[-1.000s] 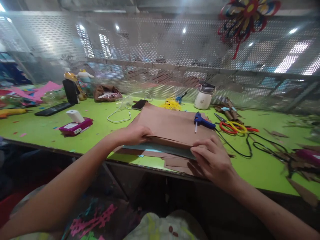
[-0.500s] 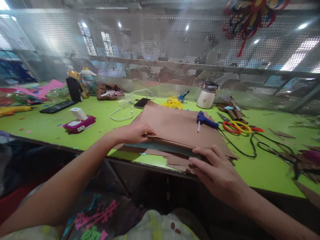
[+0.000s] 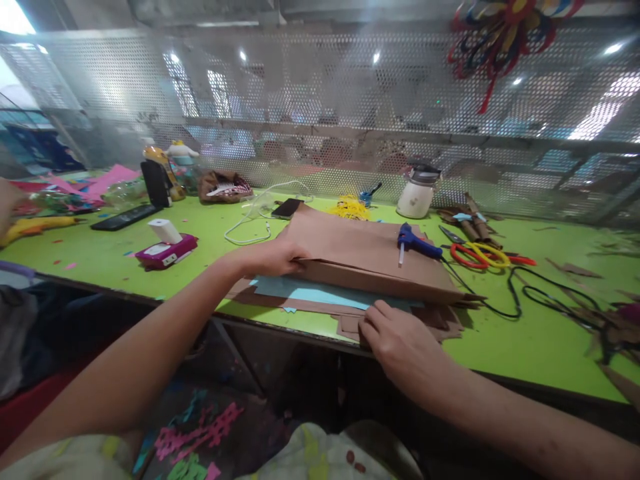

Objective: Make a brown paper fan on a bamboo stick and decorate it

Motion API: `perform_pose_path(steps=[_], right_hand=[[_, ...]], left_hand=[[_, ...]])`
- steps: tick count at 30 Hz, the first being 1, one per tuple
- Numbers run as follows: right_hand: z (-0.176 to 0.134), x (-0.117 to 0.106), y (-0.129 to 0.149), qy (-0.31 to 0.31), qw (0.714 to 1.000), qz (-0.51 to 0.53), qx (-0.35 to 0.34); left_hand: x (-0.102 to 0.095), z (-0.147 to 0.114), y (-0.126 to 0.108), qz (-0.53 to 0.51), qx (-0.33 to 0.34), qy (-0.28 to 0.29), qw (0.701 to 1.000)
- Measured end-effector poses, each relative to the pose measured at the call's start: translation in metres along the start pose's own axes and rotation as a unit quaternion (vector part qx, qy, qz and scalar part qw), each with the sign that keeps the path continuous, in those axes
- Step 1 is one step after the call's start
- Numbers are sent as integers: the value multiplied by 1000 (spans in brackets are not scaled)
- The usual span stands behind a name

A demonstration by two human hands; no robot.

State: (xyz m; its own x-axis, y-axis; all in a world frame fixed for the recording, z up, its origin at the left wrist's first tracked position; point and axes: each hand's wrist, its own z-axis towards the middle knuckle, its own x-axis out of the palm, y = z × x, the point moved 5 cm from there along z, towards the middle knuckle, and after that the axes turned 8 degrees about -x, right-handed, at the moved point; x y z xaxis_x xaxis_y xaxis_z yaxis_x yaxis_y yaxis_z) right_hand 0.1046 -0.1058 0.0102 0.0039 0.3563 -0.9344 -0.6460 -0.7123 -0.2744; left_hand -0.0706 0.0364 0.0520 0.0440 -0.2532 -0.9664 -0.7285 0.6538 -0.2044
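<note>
The left hand is gripping the brown sheets by their raised near edge, while the blue sheet — lying beneath at the counter's near side, long axis running left to right — is adjoining the right hand, curled, its hold unclear.

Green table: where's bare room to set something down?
Front right of the green table: the patch between the black cord and the front edge, with brown scraps to its right. Left: between the purple block, white cable and left forearm. Crowded: the middle, with brown sheets, blue sheets, left hand and right hand; far left, pink paper.
</note>
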Motion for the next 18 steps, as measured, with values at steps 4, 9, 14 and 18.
perform_pose_path(steps=[4, 9, 14, 18], right_hand=[[10, -1, 0, -26, 999, 23, 15], [12, -28, -1, -124, 991, 50, 4], [21, -15, -26, -77, 996, 3, 49], [22, 9, -39, 0, 997, 34, 76]], left_hand=[[-3, -1, -1, -5, 4, 20, 1000], [4, -11, -12, 3, 13, 21, 1000], [-2, -39, -7, -14, 34, 1, 999], [-13, -82, 46, -78, -119, -148, 979]])
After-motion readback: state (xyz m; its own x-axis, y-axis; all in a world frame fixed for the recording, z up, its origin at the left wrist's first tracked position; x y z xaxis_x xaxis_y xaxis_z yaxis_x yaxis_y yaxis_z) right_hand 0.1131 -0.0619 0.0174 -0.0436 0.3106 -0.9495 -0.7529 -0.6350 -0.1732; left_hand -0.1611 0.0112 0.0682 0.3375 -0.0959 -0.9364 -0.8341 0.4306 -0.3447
